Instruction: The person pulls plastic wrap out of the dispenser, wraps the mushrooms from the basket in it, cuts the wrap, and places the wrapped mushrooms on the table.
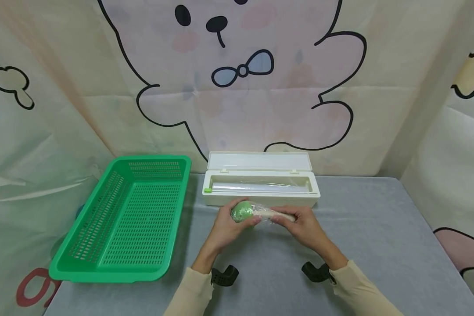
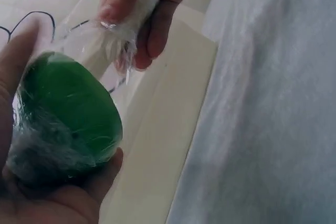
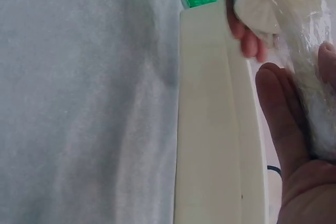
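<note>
Between both hands is a mushroom-shaped thing [image 1: 242,211] with a rounded green cap and a pale stem, covered in clear cling film [image 2: 113,32]. My left hand [image 1: 226,226] holds the cap, fingers and thumb curled about its sides. The right hand [image 1: 305,226] grips the stem [image 3: 307,72] between thumb and fingers, over the wrinkled film. In the right wrist view the cap's white underside [image 3: 262,3] shows. Just behind the hands stands a white cling film box [image 1: 260,201], its lid [image 1: 258,161] raised and a film roll [image 1: 256,188] inside.
A green plastic basket [image 1: 114,276] with slotted sides stands at the left of the grey-covered table [image 1: 363,245]. A small green piece [image 1: 208,190] sits at the left end of the box's front edge. Behind the table hangs a printed curtain [image 1: 383,66].
</note>
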A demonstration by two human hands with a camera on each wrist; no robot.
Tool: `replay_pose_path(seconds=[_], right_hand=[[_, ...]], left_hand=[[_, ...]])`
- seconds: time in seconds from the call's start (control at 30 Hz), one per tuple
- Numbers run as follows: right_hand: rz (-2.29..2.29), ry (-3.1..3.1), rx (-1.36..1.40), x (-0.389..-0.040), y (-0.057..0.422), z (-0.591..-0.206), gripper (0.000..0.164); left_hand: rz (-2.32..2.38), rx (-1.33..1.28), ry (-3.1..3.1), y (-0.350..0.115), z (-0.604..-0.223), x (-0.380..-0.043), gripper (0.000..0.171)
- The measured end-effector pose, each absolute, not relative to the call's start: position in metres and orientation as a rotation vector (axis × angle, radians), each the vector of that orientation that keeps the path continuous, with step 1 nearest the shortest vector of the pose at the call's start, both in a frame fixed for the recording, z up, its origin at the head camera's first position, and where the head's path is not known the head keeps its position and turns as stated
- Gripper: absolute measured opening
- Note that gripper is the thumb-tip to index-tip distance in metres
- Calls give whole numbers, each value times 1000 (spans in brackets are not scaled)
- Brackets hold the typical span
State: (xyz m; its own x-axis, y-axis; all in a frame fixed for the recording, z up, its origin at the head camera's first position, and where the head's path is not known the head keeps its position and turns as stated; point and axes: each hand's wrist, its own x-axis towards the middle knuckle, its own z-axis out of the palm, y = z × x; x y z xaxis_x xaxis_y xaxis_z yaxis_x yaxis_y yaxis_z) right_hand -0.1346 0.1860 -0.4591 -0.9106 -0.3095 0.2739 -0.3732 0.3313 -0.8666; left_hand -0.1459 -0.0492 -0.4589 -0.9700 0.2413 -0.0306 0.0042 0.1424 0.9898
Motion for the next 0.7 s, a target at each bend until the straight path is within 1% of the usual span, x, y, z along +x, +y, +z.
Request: replay_pose_path(seconds=[0.03,0.07,0.13,0.23,0.3,0.37,0.5,0.7], right_hand=[[1676,-2528,626,-134,187,-460,27],[1687,-2545,605,-134,187,-460,30],[1685,-2553,599,-132,187,-462,33],[1642,-2512,634,-132,186,-467,33],[1593,-2479,647,-132,185,-472,29],[1557,-2471,633,-133,185,-476,26],[1476,-2522,570,-134,182,-484,26],[1217,-2566,606,-140,176,-499,30]], left_hand=[[1930,257,2234,-50,-459,-146,58],[1937,263,2227,-50,-460,-145,56],[1938,258,2219,-50,-462,-145,48],[1898,225,2223,-51,-466,-145,42],[1854,221,2248,-51,-470,-146,47],[1802,238,2281,-52,-473,-146,58],[1724,311,2341,-54,-480,-148,75],[1636,400,2412,-54,-488,-155,80]])
